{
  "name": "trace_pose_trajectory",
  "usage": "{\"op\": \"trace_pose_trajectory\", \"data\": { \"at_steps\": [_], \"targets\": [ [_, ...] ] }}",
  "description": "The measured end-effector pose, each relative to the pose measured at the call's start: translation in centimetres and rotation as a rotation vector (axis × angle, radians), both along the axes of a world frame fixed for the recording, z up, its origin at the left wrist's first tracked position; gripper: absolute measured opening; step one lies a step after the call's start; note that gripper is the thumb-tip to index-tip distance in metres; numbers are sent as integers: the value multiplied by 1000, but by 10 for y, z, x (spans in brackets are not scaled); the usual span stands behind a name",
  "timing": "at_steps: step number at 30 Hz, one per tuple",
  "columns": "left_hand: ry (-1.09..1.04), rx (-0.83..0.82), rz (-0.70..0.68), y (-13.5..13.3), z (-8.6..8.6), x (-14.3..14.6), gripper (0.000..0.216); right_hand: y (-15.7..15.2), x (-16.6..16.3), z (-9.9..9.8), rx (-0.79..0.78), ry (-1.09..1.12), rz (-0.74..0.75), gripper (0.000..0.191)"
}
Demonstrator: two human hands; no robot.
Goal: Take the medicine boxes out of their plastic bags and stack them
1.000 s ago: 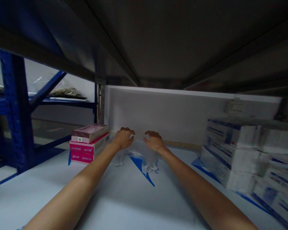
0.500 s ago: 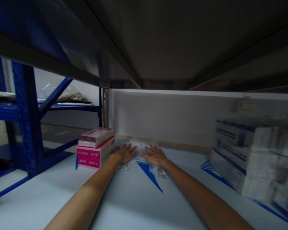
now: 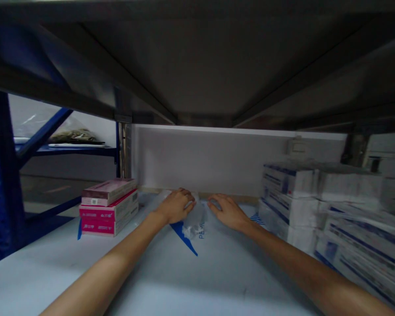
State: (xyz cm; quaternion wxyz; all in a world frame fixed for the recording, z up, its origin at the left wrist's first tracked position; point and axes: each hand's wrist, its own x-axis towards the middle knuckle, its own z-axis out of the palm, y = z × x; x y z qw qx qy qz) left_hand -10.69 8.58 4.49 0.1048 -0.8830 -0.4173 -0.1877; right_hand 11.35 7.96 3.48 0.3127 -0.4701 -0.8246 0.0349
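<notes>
Toward the back wall (image 3: 197, 164), a crumpled transparent plastic film (image 3: 196, 216) is laid on the pale blue sheet (image 3: 174, 281) that covers the shelf. It is partly hidden by the left hand (image 3: 178, 206), which is held palm down over it with fingers loosely curved; whether any film is pinched beneath cannot be told. The right hand (image 3: 229, 212) is held just beside it, open and empty, with the thumb parted from the fingers. Very light, limp and slippery handling can be expected of the film — best gripped at its bunched near end, where folds are gathered beside a printed blue triangle (image 3: 184, 239).

The sheet looks smooth and flat. It is flanked by stacked pink boxes (image 3: 98, 220) on the left and plastic-wrapped white-and-blue boxes (image 3: 291, 210) on the right. Headroom is limited by the dark upper shelf (image 3: 210, 66); beyond the left side, a blue rack frame (image 3: 0, 175) is seen — all dimly lit.
</notes>
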Motion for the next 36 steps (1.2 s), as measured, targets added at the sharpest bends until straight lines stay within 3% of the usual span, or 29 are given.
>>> {"op": "trace_pose_trajectory", "data": {
  "at_steps": [7, 12, 14, 18, 19, 21, 23, 25, 30, 33, 36],
  "targets": [
    [69, 30, -276, -57, -2, 89, 29, -65, 63, -8, 123, -269, -112, 33],
    [75, 68, -364, -84, -25, 126, 23, -118, 101, 17, 144, -334, -245, 25],
    [38, 59, -385, -90, -35, 132, 22, -138, 120, 36, 206, -342, -369, 26],
    [6, 42, -418, -92, -48, 133, 20, -165, 173, 75, 275, -503, -798, 32],
    [2, 39, -417, -92, -49, 133, 20, -167, 187, 82, 258, -540, -878, 41],
    [4, 33, -413, -93, -50, 132, 19, -167, 212, 90, 78, -531, -998, 66],
    [17, 26, -411, -94, -49, 132, 19, -164, 230, 92, -86, -479, -981, 75],
    [24, 26, -412, -96, -48, 129, 20, -163, 236, 90, -126, -436, -936, 72],
    [-66, 13, -392, -92, -43, 116, 31, -180, 206, 84, 134, -324, -829, 65],
    [-295, -39, -344, -82, -40, 107, 35, -184, 174, 86, 150, -151, -555, 67],
    [-610, -65, -258, -72, -39, 99, 38, -166, 145, 84, -71, -138, -202, 66]
  ]
}}
